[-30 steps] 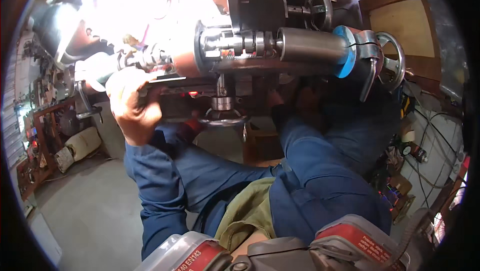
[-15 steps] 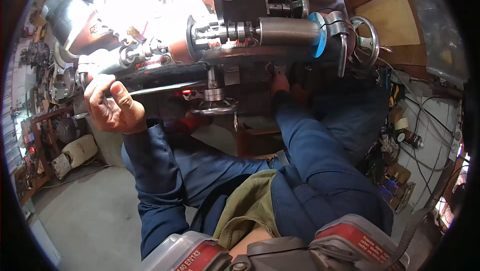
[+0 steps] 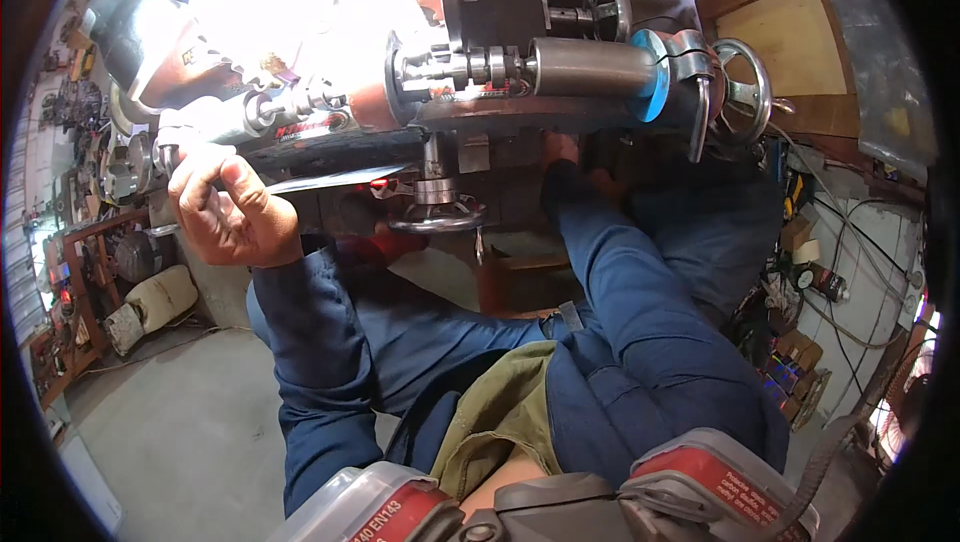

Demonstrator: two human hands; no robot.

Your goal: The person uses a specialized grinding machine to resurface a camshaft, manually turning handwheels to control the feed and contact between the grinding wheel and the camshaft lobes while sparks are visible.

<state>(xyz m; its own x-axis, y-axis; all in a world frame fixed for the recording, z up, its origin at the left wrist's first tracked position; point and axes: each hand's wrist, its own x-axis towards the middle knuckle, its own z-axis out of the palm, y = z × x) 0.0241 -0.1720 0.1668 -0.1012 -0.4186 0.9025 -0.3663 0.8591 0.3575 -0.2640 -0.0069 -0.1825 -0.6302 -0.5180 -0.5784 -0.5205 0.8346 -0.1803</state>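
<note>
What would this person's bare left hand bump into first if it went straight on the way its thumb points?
Probably the whitish-grey, cylinder-shaped metal part just ahead of the bare left hand, though one view leaves the depth between them unclear.

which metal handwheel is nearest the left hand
The lower-middle handwheel; the upper handwheel and the far-right handwheel both sit further right.

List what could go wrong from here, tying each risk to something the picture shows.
The left hand holds the thin strip by one end, so its free end might knock the shaft above the lower handwheel; depth is hard to judge.
The right hand sits in shadow below the edge of the machine and could bump something unseen.
Glare at the machine's upper left may hide detail.
</note>
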